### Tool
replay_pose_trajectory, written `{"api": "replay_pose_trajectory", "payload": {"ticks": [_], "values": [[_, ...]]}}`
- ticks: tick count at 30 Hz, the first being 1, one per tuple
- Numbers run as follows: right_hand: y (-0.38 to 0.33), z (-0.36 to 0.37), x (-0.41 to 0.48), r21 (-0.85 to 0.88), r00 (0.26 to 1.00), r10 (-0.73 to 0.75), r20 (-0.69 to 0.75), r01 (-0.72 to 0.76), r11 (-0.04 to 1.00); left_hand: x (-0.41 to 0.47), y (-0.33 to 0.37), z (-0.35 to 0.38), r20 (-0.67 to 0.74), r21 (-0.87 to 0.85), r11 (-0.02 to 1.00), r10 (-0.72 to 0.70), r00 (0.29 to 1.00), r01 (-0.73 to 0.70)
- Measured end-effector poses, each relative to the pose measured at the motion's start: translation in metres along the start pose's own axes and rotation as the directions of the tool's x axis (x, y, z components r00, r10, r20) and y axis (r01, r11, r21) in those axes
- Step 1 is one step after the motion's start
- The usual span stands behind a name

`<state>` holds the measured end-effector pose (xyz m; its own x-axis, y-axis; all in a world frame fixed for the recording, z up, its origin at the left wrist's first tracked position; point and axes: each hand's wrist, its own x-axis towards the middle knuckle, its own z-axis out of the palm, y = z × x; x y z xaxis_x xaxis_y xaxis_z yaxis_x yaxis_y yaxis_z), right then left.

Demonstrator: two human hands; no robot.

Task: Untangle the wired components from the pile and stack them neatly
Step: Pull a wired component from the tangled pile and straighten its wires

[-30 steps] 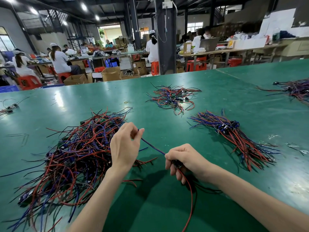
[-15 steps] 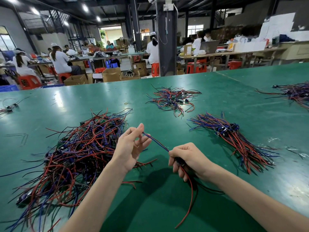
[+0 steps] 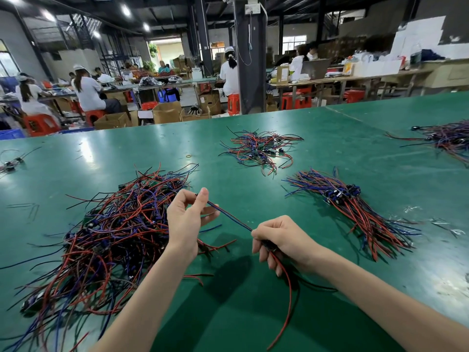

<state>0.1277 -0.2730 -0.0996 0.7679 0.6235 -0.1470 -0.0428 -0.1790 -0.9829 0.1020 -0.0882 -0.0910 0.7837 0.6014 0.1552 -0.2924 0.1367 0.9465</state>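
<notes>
A big tangled pile (image 3: pixel 106 237) of red, blue and black wired components lies on the green table (image 3: pixel 330 153) at my left. My right hand (image 3: pixel 281 240) grips the dark body of one wired component (image 3: pixel 232 217); its red and black leads hang down toward me. My left hand (image 3: pixel 187 219) pinches the far end of that component's blue and red wires between thumb and fingers, stretching them taut between both hands. To the right lies an aligned stack (image 3: pixel 355 209) of components with wires combed one way.
A smaller loose tangle (image 3: pixel 258 148) sits further back at centre. Another wire heap (image 3: pixel 446 138) lies at the far right edge, and a few components (image 3: pixel 10 163) at the far left. Workers sit at benches beyond the table's far edge.
My left hand has slid along the wires and raised slightly, closing its fingers into a pinch on the wire ends. My right hand has stayed in place holding the component body.
</notes>
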Motion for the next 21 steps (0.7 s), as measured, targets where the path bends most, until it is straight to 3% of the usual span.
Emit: {"api": "replay_pose_trajectory", "payload": {"ticks": [2,4,7,8,11,12,15,16,18,20,21], "values": [[-0.001,0.004,-0.002,0.014,0.996,-0.021,0.089,0.02,1.0,0.002,-0.006,-0.002,-0.035,0.167,0.98,0.117,0.992,-0.11],[-0.001,0.009,-0.004,0.037,0.982,-0.044,0.186,0.038,0.999,0.002,-0.009,-0.003,0.021,0.366,0.885,0.301,0.953,-0.288],[-0.001,0.012,-0.008,0.039,0.964,-0.048,0.263,0.039,0.998,0.0,-0.016,-0.007,0.309,0.648,0.46,0.57,0.762,-0.607],[-0.001,0.013,-0.009,0.038,0.962,-0.046,0.269,0.038,0.999,0.0,-0.016,-0.008,0.345,0.663,0.404,0.581,0.737,-0.63],[0.0,0.008,-0.007,0.062,0.973,-0.058,0.226,0.045,0.997,0.004,-0.015,-0.011,0.266,0.635,0.511,0.56,0.785,-0.58],[-0.001,0.007,-0.006,0.069,0.974,-0.068,0.215,0.055,0.996,0.005,-0.014,-0.012,0.258,0.647,0.492,0.577,0.775,-0.582],[-0.002,0.009,-0.007,0.066,0.966,-0.072,0.247,0.058,0.996,0.003,-0.014,-0.012,0.345,0.705,0.309,0.638,0.689,-0.639],[-0.001,0.011,-0.008,0.061,0.963,-0.063,0.261,0.049,0.997,0.002,-0.014,-0.011,0.344,0.688,0.342,0.623,0.702,-0.64],[0.001,0.013,-0.009,0.051,0.966,-0.042,0.255,0.03,0.998,0.001,-0.012,-0.009,0.24,0.581,0.593,0.53,0.813,-0.558],[0.001,0.011,-0.007,0.054,0.979,-0.025,0.203,0.015,0.998,0.003,-0.007,-0.008,0.089,0.369,0.863,0.336,0.938,-0.345],[0.0,0.01,-0.006,0.055,0.985,-0.014,0.174,0.005,0.998,0.004,-0.005,-0.007,0.043,0.248,0.94,0.231,0.972,-0.234]]}}
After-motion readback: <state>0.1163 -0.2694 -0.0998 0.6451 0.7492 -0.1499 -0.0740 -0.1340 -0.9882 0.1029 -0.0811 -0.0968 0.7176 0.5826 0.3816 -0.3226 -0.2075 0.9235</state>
